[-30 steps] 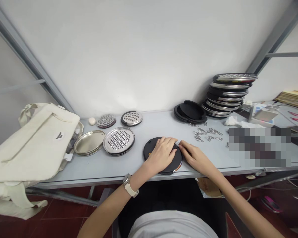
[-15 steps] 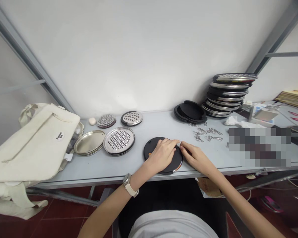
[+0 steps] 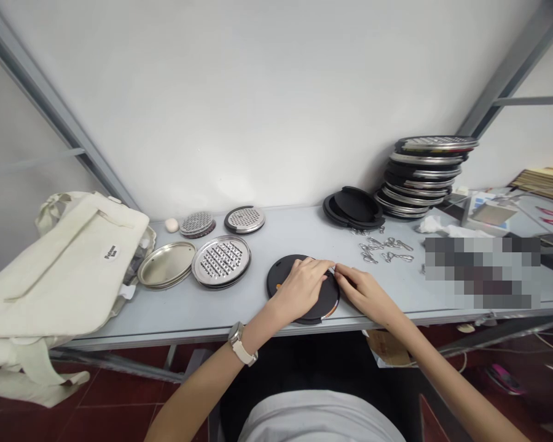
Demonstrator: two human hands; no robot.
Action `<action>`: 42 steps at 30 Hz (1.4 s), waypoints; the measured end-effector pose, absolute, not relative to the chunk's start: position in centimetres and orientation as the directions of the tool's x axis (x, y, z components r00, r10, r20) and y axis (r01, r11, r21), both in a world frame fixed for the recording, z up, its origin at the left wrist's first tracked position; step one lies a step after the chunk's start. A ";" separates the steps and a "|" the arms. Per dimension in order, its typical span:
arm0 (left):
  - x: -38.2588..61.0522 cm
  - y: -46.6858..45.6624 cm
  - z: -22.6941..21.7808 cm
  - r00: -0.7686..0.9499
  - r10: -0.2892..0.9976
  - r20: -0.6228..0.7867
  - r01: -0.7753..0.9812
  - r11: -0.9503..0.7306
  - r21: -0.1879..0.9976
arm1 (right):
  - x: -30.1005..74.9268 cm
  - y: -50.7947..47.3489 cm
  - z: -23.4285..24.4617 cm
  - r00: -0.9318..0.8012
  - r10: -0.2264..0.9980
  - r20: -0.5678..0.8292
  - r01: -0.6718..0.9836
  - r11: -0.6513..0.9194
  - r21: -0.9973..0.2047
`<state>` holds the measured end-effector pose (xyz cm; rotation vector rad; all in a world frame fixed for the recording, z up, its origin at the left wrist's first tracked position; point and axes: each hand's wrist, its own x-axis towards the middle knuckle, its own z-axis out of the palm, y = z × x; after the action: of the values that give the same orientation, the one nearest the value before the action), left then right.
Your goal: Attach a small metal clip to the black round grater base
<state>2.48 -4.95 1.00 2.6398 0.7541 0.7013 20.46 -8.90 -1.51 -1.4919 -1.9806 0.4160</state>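
Note:
A round black disc [image 3: 283, 273] with a thin metal and orange rim lies on the grey table [image 3: 239, 307] near its front edge. My left hand [image 3: 301, 285] rests flat on top of the disc, fingers stretched over it toward the right. My right hand [image 3: 362, 288] sits at the disc's right edge with its fingers drawn together in a pinch on a small metal piece that I cannot make out. The fingertips of both hands meet at the disc's upper right rim.
Left of the disc lie a perforated metal grater disc [image 3: 221, 261], a plain metal lid [image 3: 166, 264], two smaller grater discs [image 3: 244, 218] and a cream bag [image 3: 59, 264]. Behind right are black lids [image 3: 352, 207], a tall stack of discs [image 3: 424, 175] and several metal clips [image 3: 384, 248].
My left fingers have crept slightly right toward the rim; otherwise both hands stay on the disc.

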 end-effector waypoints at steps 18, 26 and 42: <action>2.5 -5.0 1.3 0.750 0.556 0.358 0.407 -0.815 0.413 | 20.4 -9.1 -1.6 -0.125 0.945 0.304 0.707 0.300 -0.641; 2.5 -5.0 1.2 0.746 0.554 0.369 0.398 -0.816 0.420 | 20.4 -9.0 -1.8 -0.108 0.945 0.310 0.699 0.294 -0.652; 2.5 -4.9 1.1 0.744 0.575 0.342 0.431 -0.803 0.412 | 20.8 -8.9 -2.1 -0.017 0.932 0.361 0.704 0.267 -0.658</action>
<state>2.48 -4.91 1.07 2.6378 0.7822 0.6635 20.83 -8.91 -2.13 -1.4956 -1.7778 0.3787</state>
